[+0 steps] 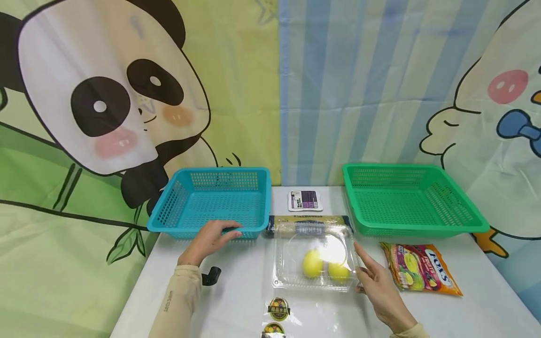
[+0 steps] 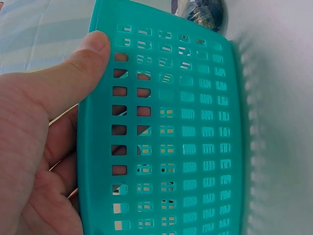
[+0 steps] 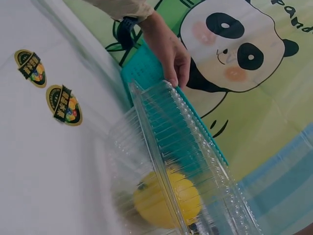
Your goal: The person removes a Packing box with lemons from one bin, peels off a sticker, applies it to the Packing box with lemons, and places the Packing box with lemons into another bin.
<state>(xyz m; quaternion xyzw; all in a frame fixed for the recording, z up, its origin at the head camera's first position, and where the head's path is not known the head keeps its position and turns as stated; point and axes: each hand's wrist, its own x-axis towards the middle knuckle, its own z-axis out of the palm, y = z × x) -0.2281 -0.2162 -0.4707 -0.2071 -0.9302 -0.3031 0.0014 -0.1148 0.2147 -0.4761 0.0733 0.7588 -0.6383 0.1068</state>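
**One hand on a blue basket, the other at a clear fruit box**

At far left, a printed panda (image 1: 114, 89) fills the backdrop. Before it stands the blue basket (image 1: 224, 204); the left hand (image 1: 213, 241) grips its near rim, thumb outside, fingers inside. A dark device (image 1: 211, 276) sits at that wrist.

Centrally on the white table (image 1: 232, 305), two dark round labels (image 1: 279, 308) lie nearest the person, one reading 精品水果. Just beyond is the clear container (image 1: 289, 263) with two yellow fruits (image 1: 313, 264) inside. Its far edge covers part of a pasta pack (image 1: 281, 227) lettered SPAGHETTI; behind that lies a white-and-purple pack (image 1: 305, 200), its print too small to read.

The right hand (image 1: 382, 291) touches the container's right edge; whether its fingers clamp there, I cannot tell. Farther right, an orange bag (image 1: 422, 269) reads FOX'S and FRUITS, in front of the green basket (image 1: 390, 204).
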